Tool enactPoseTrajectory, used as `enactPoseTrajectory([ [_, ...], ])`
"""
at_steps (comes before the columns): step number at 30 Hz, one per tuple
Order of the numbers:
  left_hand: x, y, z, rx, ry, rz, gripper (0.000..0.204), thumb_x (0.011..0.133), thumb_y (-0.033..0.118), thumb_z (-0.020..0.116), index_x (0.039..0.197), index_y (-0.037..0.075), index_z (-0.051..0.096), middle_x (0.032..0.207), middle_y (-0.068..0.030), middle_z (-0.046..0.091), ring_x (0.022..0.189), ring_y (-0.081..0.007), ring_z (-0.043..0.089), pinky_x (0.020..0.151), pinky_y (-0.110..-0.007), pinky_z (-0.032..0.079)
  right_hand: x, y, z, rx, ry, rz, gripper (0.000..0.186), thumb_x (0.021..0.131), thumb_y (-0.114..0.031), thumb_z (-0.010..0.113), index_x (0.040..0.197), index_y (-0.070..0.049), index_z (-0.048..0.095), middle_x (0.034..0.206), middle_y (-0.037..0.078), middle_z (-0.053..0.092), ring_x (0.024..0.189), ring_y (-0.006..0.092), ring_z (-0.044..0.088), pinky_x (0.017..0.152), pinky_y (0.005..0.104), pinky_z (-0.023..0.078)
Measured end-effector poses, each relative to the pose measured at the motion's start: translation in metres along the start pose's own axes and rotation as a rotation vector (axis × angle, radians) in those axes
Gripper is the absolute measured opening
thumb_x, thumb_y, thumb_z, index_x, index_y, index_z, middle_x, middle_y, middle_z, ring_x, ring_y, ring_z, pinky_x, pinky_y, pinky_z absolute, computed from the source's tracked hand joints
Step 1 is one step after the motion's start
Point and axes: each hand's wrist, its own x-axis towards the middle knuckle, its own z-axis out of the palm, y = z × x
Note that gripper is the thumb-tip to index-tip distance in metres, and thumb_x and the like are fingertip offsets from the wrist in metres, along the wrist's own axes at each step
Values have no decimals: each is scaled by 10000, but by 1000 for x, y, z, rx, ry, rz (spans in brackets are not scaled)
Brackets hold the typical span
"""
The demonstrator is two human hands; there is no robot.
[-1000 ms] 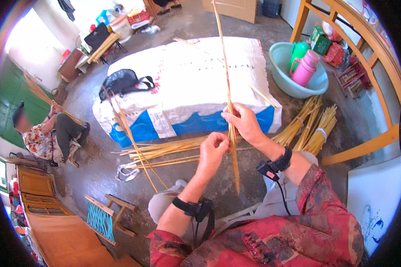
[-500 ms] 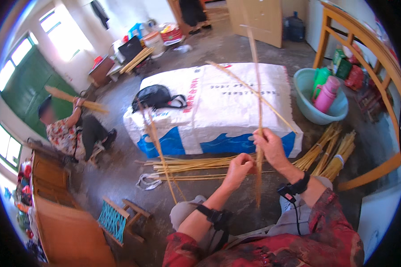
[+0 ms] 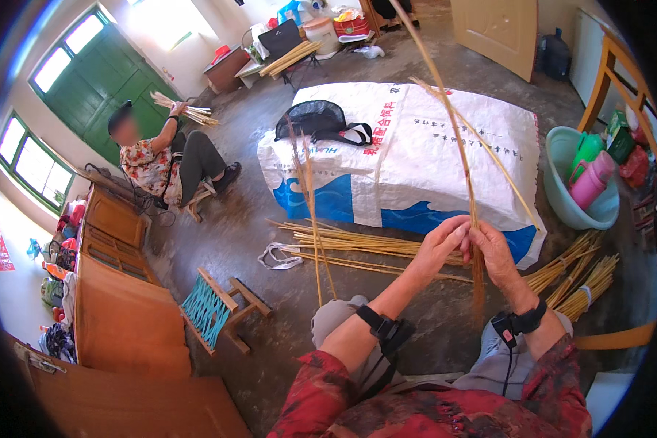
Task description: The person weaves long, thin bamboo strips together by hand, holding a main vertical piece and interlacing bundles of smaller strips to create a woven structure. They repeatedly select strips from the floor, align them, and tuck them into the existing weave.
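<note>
In front of me a long dry stalk [image 3: 458, 135] stands tilted, its top leaning left and its brushy seed head [image 3: 478, 281] hanging down. My right hand [image 3: 495, 254] is closed around it just above the seed head. Closed too, my left hand [image 3: 445, 244] has its fingertips at the same spot, against the stalk and the right hand. The fingers partly hide the grip. Two thin stalks [image 3: 312, 212] rise by my left knee. A loose pile of stalks [image 3: 343, 241] lies on the floor beyond my hands.
A white sack-covered block [image 3: 409, 146] bears a black bag [image 3: 321, 120] and a loose stalk. To the right are a teal basin [image 3: 558, 157] with flasks and tied stalk bundles [image 3: 588, 288]. At left are a small stool [image 3: 212, 310] and a seated person [image 3: 153, 157] holding stalks.
My left hand has moved up and in to meet the right hand at the stalk. The stalk leans further left. The view has swung left, so the room appears shifted right.
</note>
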Motion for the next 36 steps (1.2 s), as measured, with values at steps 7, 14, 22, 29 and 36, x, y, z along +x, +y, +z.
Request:
enactPoseTrajectory([
  [7, 6, 2, 1, -80, -126, -110, 281, 892, 236, 444, 1046, 11, 510, 764, -31, 545, 520, -77, 505, 466, -194, 439, -15, 2, 2, 10, -97, 150, 273, 904, -295, 406, 901, -43, 511, 691, 18, 517, 588, 113, 528, 537, 221, 441],
  [14, 6, -13, -2, 86, 77, -156, 154, 861, 160, 493, 913, 23, 540, 772, -19, 557, 741, -89, 532, 681, -251, 459, -23, 21, -8, -385, -92, 93, 225, 872, -206, 470, 972, -13, 531, 756, 23, 544, 628, 81, 501, 586, 223, 422],
  [22, 15, -8, 5, 86, 90, -217, 181, 856, 195, 503, 939, 42, 553, 774, -2, 537, 700, -90, 532, 619, -243, 469, -38, 19, -13, -504, -34, 184, 206, 803, -147, 537, 940, 7, 558, 747, 49, 574, 623, 112, 525, 562, 255, 442],
  [29, 23, -11, 6, 216, 242, -287, 194, 858, 194, 477, 927, 26, 544, 762, -30, 537, 645, -105, 514, 576, -237, 447, -34, 18, -30, -317, -165, 290, 179, 824, -172, 522, 872, -2, 553, 724, 24, 564, 626, 100, 557, 570, 242, 475],
  [36, 32, -40, 7, -116, 141, -281, 178, 855, 203, 517, 935, 48, 553, 763, -6, 539, 681, -90, 522, 588, -237, 449, -46, 21, -52, -14, -132, 376, 203, 824, -171, 523, 945, -8, 530, 782, 27, 560, 651, 112, 566, 573, 257, 491],
])
